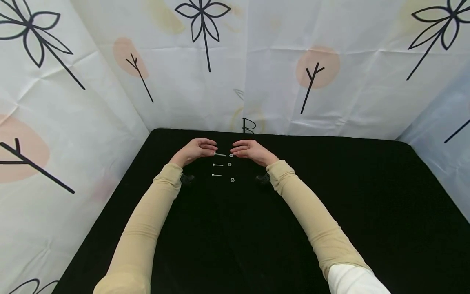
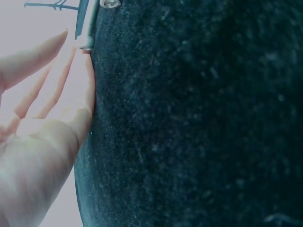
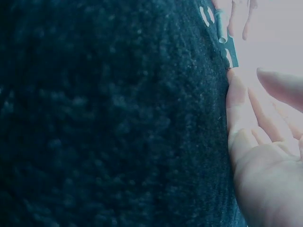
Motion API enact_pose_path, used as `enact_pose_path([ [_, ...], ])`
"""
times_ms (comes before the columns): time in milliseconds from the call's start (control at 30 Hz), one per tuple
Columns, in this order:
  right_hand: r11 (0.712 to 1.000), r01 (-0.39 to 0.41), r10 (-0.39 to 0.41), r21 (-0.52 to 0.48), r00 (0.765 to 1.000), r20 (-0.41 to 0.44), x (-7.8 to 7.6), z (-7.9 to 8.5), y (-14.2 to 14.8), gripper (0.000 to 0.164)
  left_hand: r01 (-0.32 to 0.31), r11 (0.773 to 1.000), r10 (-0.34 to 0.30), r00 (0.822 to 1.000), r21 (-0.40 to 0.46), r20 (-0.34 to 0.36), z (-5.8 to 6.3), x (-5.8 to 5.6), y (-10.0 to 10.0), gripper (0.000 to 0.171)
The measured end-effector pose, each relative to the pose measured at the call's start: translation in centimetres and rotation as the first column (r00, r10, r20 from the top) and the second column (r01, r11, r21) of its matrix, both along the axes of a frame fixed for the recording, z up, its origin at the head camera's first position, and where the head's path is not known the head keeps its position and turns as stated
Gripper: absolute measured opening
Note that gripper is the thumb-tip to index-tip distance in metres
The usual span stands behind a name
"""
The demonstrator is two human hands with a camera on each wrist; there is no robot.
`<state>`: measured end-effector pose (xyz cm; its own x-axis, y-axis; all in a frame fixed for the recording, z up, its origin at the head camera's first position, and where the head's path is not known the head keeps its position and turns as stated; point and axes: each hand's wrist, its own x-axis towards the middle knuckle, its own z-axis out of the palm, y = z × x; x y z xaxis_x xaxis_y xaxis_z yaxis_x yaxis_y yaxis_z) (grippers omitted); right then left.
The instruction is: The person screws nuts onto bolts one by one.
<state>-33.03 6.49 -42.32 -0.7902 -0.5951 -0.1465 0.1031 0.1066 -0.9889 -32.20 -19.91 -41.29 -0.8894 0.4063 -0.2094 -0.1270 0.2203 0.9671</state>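
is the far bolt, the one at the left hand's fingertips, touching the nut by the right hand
Apart: the head view shows black cloth between the far bolt's end and the nut.

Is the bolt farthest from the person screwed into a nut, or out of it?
Out: the head view shows black cloth between the tip of the bolt and the nut by the right hand.

Left hand [image 2: 45, 146] at left, fingers extended, one fingertip right at the head of a metal bolt [image 2: 91, 26]; contact unclear. Small metal piece [image 2: 110, 3] just beside the bolt, cropped by top edge. Dark, fuzzy worktop [image 2: 189, 118] fills centre and right.
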Motion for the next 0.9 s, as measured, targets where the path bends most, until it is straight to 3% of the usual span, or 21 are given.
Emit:
enact_pose_path([
  [267,0.997,-0.032,0.039,0.075,0.995,-0.091,-0.2,0.0,-0.3,0.047,-0.086,0.996,0.087,0.996,-0.032,0.006,-0.2,-0.2,0.4,0.048],
  [433,0.994,-0.032,0.042,0.108,0.994,-0.099,-0.1,0.2,-0.6,0.047,-0.128,0.989,0.129,0.992,-0.068,0.004,-0.4,-0.2,0.6,0.046],
  [733,0.988,0.018,0.003,0.153,0.991,-0.135,0.0,0.1,-1.1,0.046,-0.158,0.980,0.154,0.987,-0.120,-0.043,-0.6,-0.4,1.1,0.047],
  [900,0.986,0.032,-0.006,0.166,0.988,-0.152,-0.2,-0.1,-1.3,0.048,-0.147,0.976,0.135,0.988,-0.160,-0.081,-0.6,-0.4,1.3,0.047],
])
